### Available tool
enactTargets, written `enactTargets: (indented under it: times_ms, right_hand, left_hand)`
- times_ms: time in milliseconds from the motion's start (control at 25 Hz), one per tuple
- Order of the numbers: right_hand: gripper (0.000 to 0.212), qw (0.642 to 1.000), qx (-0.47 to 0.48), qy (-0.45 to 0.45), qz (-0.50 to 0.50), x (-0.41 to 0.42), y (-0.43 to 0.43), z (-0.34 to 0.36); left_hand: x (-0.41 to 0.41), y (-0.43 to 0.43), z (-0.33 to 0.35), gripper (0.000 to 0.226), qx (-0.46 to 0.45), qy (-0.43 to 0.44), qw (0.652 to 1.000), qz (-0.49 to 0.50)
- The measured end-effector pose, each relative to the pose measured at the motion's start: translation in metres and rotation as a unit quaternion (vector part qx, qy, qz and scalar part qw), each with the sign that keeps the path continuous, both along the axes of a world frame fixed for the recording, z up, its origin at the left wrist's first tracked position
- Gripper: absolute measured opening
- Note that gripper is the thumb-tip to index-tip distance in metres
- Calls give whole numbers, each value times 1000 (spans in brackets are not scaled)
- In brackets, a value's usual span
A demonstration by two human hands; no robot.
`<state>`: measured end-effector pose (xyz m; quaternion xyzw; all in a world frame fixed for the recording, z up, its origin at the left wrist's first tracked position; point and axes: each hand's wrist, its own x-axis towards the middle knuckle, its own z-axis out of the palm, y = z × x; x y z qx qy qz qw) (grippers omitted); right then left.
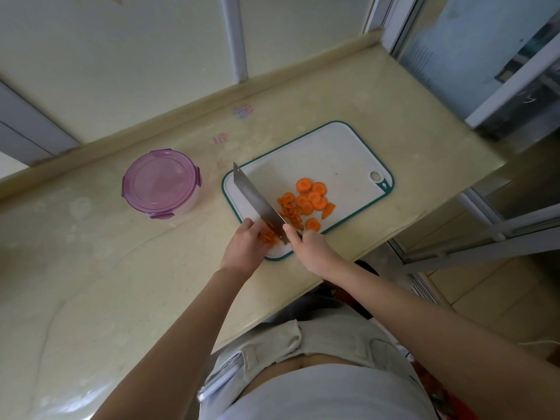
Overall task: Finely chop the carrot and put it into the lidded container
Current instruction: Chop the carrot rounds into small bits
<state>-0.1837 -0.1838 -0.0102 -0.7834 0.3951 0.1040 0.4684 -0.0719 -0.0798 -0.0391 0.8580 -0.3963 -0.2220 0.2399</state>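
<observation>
Sitting left on the counter (91, 253), the lidded container (160, 184) has its purple lid on, apart from the cutting board (333, 153). At the board's near corner the left hand (247, 244) curls its fingers over chopped carrot pieces (269, 237) just beside the cleaver (257, 204), whose handle the right hand (309, 248) grips, thumb on the blade. Round carrot slices (312, 197) lie farther right.

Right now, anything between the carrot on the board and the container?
Yes. The purple lid sits on the container, closing it. The knife blade, held by the right hand, also stands on the board between the carrot slices and the container.
</observation>
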Motion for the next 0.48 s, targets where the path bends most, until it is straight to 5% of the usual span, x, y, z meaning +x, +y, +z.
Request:
enactTargets:
  times_ms: [480]
  right_hand:
    - [62,1000,-6,0,-17,-10,5,8]
  left_hand:
    - [2,-2,-4,20,-8,20,997,75]
